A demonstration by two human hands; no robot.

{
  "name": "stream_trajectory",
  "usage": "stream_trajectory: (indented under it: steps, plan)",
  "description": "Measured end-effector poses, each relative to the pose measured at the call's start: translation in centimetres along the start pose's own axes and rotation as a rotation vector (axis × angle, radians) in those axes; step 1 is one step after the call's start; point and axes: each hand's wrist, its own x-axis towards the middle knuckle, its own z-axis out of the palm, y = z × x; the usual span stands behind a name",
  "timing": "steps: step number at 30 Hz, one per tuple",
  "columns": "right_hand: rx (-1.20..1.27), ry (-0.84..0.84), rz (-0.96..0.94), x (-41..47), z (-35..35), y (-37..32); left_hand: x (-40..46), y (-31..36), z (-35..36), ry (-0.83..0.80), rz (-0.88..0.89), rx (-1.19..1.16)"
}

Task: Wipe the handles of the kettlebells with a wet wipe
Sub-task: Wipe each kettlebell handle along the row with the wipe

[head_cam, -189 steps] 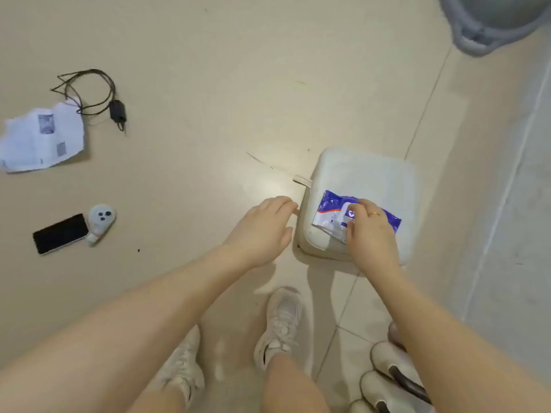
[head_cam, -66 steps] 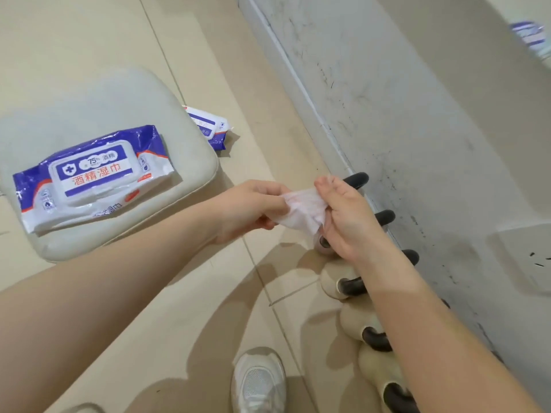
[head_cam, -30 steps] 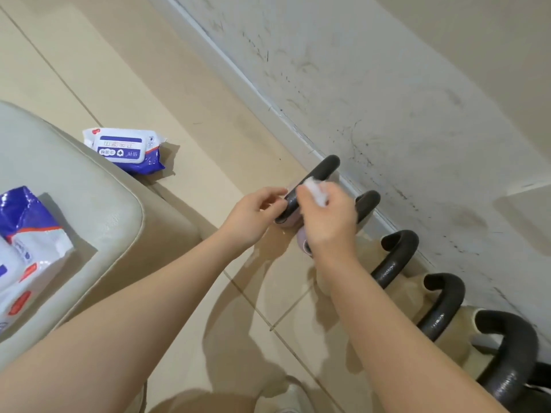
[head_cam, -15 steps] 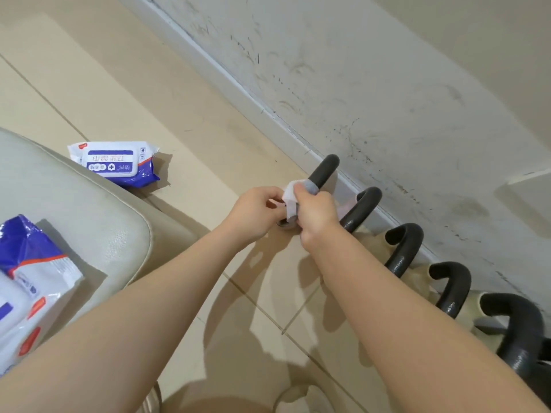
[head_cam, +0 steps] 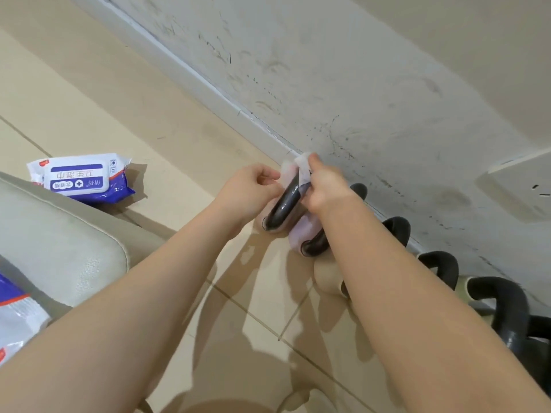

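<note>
While the right hand (head_cam: pixel 323 189) curls its fingers around the wet wipe (head_cam: pixel 299 166), wrapping it over the top of the first black handle (head_cam: pixel 284 202), the left hand (head_cam: pixel 249 190) sits just left of that handle with fingers bent inward, thumb and fingertips touching the wipe's edge. This kettlebell (head_cam: pixel 274 226) stands at the far end of a row of kettlebells (head_cam: pixel 438 263) along the wall (head_cam: pixel 343 84). Farther left, a wipes pack (head_cam: pixel 79 177) lies on the floor (head_cam: pixel 119 93) beside a pale cushion (head_cam: pixel 62 234).
</note>
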Motion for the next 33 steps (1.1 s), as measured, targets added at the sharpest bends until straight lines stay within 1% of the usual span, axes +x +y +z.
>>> stream_trajectory:
  steps: [2, 5, 7, 10, 11, 13, 15, 18, 20, 23, 24, 27, 29, 33]
  plan:
    - [-0.047, -0.037, -0.008, -0.1, -0.2, 0.4, 0.4, 0.3, 0.4, -0.018, 0.006, 0.080]
    - [-0.114, -0.065, 0.045, -1.1, -0.4, 1.6, 1.2, 0.7, 1.2, -0.006, 0.055, 0.307]
    - [-0.106, -0.102, 0.050, -0.5, -0.6, 0.9, 1.7, 1.1, 1.5, -0.017, 0.085, 0.413]
    - [-0.031, -0.088, 0.080, 1.8, -1.0, -0.9, 1.7, 1.1, 2.1, -0.108, 0.070, 0.553]
    - [-0.002, -0.084, 0.088, 2.0, -1.0, -1.4, 1.5, 0.6, 2.3, -0.105, 0.080, 0.568]
    - [0.027, -0.095, 0.100, 2.2, -0.9, -1.2, 1.0, -0.5, 2.6, -0.038, 0.116, 0.522]
    - [-0.016, -0.109, 0.111, 1.9, -0.7, -0.2, 0.3, -1.5, 2.8, 0.016, 0.144, 0.460]
    - [-0.063, -0.161, 0.127, 1.5, -0.7, 0.6, -0.7, -2.9, 2.6, 0.033, 0.186, 0.449]
    - [-0.097, -0.183, 0.145, 1.5, -0.9, -0.2, -1.4, -3.8, 2.3, 0.050, 0.212, 0.475]
    - [-0.040, -0.311, 0.286, 0.7, -1.1, -1.4, -2.2, -4.9, 1.8, 0.071, 0.220, 0.427]
    - [-0.049, -0.357, 0.300, 0.5, -1.1, -1.4, -2.4, -5.3, 1.6, 0.073, 0.216, 0.390]
    - [-0.215, -0.454, 0.280, -0.1, -1.1, -0.9, -3.3, -6.7, 0.9, 0.066, 0.188, 0.271]
    - [-0.327, -0.489, 0.275, -0.4, -1.4, -0.8, -3.9, -7.5, 0.5, 0.076, 0.174, 0.247]
    - [-0.506, -0.403, 0.165, -0.3, -1.5, -1.5, -4.3, -7.5, 1.2, 0.106, 0.176, 0.224]
